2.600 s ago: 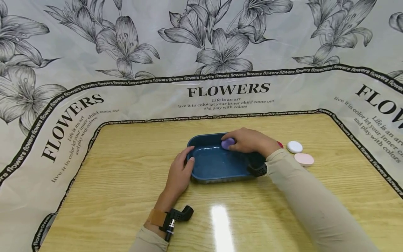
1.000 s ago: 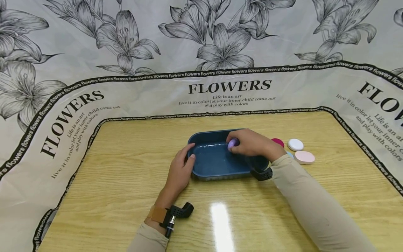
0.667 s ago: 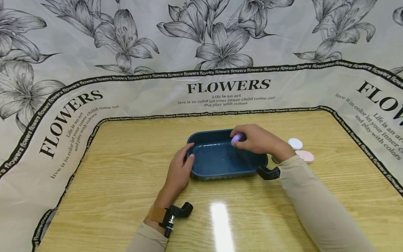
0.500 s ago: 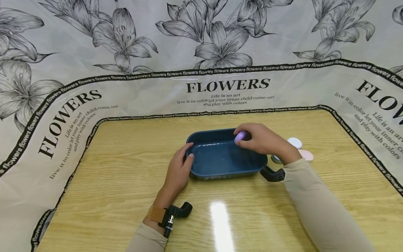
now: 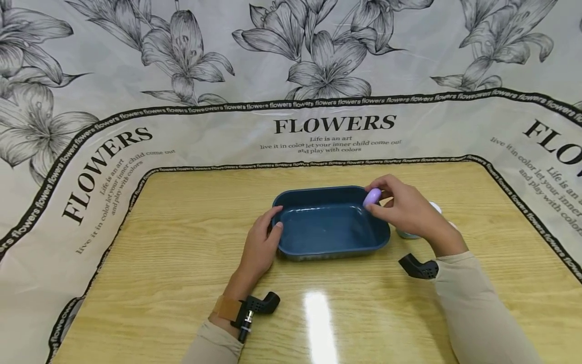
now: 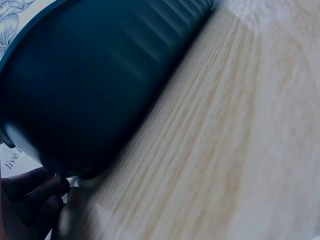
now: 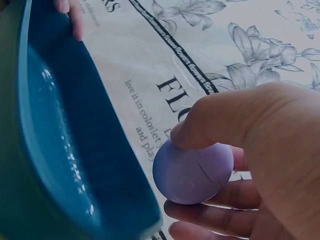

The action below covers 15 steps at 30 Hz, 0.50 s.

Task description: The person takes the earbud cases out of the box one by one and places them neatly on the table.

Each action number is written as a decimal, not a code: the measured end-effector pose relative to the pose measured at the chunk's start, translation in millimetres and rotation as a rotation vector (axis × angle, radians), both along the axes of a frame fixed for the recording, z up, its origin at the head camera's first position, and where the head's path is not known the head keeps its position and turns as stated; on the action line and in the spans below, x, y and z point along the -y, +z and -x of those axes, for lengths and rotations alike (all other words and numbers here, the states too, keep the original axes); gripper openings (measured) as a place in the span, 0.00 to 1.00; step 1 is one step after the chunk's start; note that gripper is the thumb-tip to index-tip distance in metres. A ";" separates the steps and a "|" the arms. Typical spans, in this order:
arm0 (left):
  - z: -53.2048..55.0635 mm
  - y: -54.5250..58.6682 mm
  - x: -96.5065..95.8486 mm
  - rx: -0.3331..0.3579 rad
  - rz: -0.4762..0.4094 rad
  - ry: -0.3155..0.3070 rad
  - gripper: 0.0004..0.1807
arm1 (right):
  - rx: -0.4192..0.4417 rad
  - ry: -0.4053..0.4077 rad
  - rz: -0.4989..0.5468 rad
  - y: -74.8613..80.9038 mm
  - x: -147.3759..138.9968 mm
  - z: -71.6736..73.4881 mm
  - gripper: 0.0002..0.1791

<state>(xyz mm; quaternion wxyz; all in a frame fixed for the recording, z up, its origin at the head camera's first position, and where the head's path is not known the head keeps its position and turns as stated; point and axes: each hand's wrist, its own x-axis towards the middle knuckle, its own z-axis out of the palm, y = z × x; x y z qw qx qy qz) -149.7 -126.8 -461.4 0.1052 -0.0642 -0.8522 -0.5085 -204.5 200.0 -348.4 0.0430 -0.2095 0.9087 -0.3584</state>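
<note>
A deep blue rectangular tub [image 5: 332,230] stands on the wooden table, its inside bare. My left hand [image 5: 261,242] grips the tub's left end, thumb at the rim; the left wrist view catches the tub's dark outer wall [image 6: 100,75] and fingers at its corner. Over the tub's far right corner, my right hand [image 5: 404,207] pinches a smooth purple oval piece [image 5: 373,197], soap-like in look. Up close in the right wrist view, the purple piece [image 7: 192,172] shows fine dark lines, with the thumb on top and fingers beneath and behind.
Right of the tub, partly behind my right hand, lie a light blue piece [image 5: 408,235] and a white piece [image 5: 435,206], with a pale sliver [image 5: 452,225] beyond the wrist. A flower-printed cloth [image 5: 336,136] borders the wooden tabletop [image 5: 191,227].
My right hand has lifted the purple piece from inside the tub and carried it right, to the far right corner. The left hand has stayed on the tub's left end.
</note>
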 end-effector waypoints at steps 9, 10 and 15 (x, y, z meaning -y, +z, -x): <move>-0.6 -0.1 -2.7 0.007 -0.005 -0.015 0.23 | -0.041 -0.069 -0.016 -5.5 -30.7 -20.9 0.25; -0.8 -0.2 -2.2 0.009 -0.006 -0.014 0.23 | -0.044 -0.072 -0.018 -6.4 -33.4 -22.3 0.25; -1.4 -0.4 1.1 0.016 -0.006 0.006 0.23 | -0.063 -0.071 -0.020 -8.3 -43.0 -27.8 0.22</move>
